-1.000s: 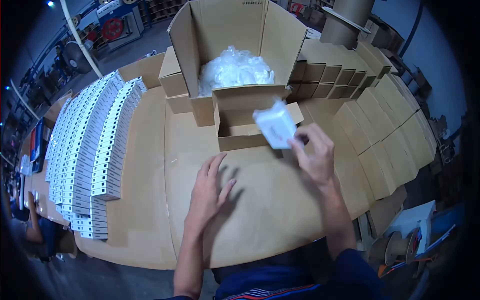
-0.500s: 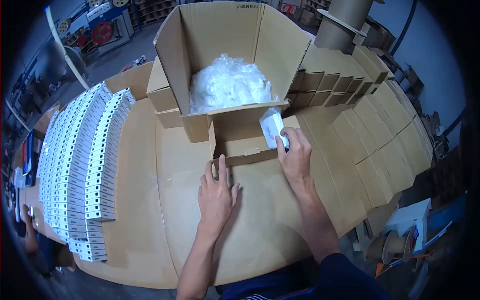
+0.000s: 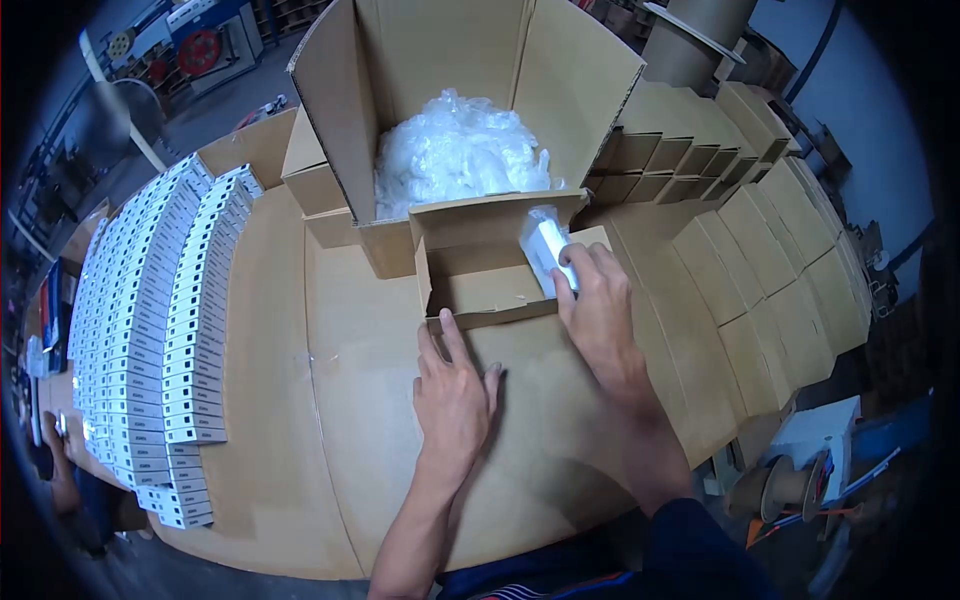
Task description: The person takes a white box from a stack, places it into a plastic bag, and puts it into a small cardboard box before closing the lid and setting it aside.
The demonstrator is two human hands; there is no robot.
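In front of me a small open cardboard box [image 3: 470,318] stands on the cardboard-covered table. Inside its right end is a white packet [image 3: 545,245] in clear plastic, tilted. My right hand [image 3: 600,300] grips this packet by its near right edge, between thumb and fingers. My left hand [image 3: 452,395] has its fingers spread, with the fingertips touching the front wall near the left corner. Behind the small box, a large open carton [image 3: 335,110] holds a heap of clear plastic bags [image 3: 460,155].
Long stacked rows of small white boxes [image 3: 195,340] line the left side. Folded brown cartons [image 3: 770,250] are piled on the right. A large spool [image 3: 690,50] stands at the back right, and smaller reels [image 3: 785,490] sit below the table's right edge. A co-worker's arm [image 3: 60,460] shows far left.
My right hand has turned the white packet and brought it slightly lower into the box's right end. My left hand has shifted a little right along the front wall. The view has tilted slightly.
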